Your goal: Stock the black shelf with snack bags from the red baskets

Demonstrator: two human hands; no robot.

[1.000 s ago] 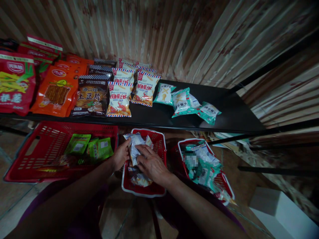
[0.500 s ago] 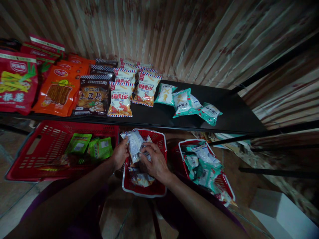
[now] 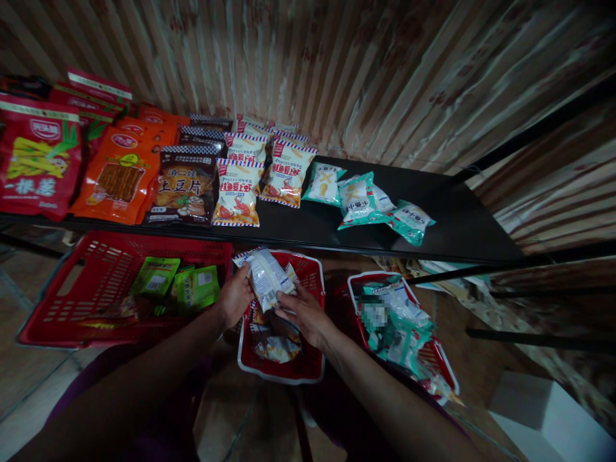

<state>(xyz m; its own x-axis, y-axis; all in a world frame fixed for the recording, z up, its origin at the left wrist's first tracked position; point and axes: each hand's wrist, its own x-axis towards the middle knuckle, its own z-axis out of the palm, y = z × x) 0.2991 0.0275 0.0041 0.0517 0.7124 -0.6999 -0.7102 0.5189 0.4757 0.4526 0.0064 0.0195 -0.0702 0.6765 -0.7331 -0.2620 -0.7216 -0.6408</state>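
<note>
Over the middle red basket [image 3: 282, 380], my left hand [image 3: 237, 295] grips the left edge of a white snack bag [image 3: 268, 279], its printed back facing up. The fingers of my right hand [image 3: 304, 313] are at the bag's lower right corner, closed on it. Below the hands, more snack bags [image 3: 278, 348] lie in the basket. On the black shelf [image 3: 447, 218] behind, white bags with red lettering [image 3: 238, 196] stand in rows beside brown bags [image 3: 183, 186].
Orange bags [image 3: 118, 176] and red bags [image 3: 41, 157] fill the shelf's left side; teal bags [image 3: 359, 200] lie further right. A left red basket [image 3: 58, 321] holds green packets [image 3: 154, 276]; a right basket [image 3: 351, 289] holds teal bags. A white box [image 3: 543, 410] is at lower right.
My right hand has moved down and right across the bag, showing more of its back. The bag is turned a little. The whole view has shifted slightly.
</note>
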